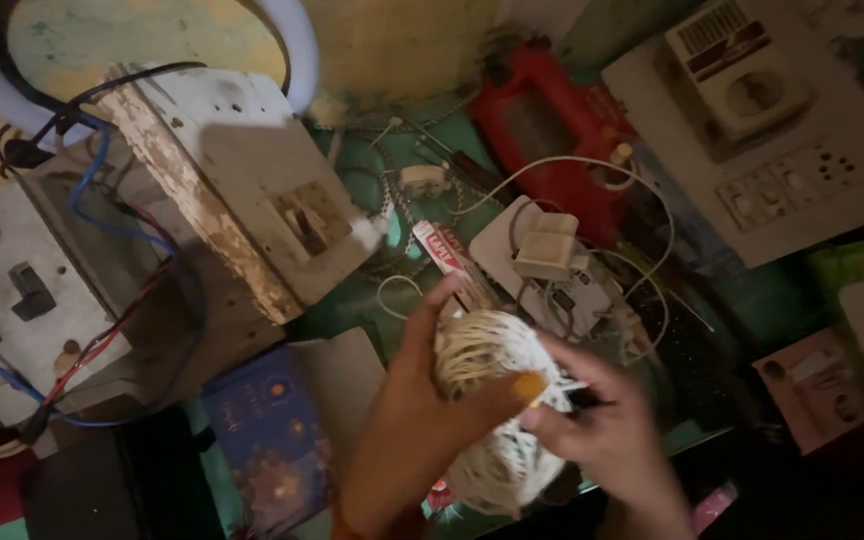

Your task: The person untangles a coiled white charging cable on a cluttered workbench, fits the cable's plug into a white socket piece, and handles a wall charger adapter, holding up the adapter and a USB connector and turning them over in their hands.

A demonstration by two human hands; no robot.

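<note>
Cluttered bench (352, 310), two hands, one string ball (492, 400)

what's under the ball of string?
Both hands hold the ball of string: left hand wraps its side, right hand pinches near the front. Below it, only the green table edges show; the rest is covered.

Left hand (422, 400) reaches up, fingers curled in a grasp, thumb laid across; right hand (602, 420) alongside, fingertips pinched close together
</note>
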